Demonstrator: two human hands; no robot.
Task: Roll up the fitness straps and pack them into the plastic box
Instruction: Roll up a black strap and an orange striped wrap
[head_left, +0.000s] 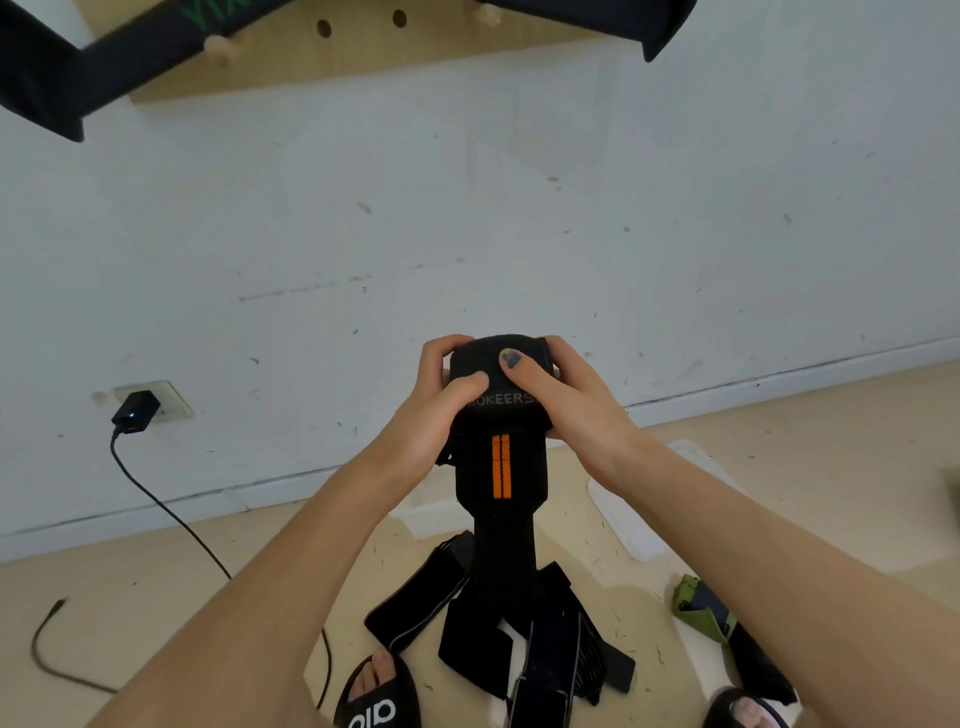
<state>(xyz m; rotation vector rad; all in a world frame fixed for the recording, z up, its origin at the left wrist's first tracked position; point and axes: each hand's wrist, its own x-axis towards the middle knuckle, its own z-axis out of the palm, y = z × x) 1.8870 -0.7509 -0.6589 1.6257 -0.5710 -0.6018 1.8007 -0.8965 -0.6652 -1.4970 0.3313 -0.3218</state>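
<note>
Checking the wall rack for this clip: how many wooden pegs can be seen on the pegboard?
2. One wooden peg sticks out left of the two open holes, beside the hanging black strap; the other is at the right near the top edge. More may sit above the frame.

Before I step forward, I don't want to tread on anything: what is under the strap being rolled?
Under the black strap, its tail hangs to a pile of black straps on the floor, between two sandalled feet. Whatever lies beneath that pile is covered.
</note>
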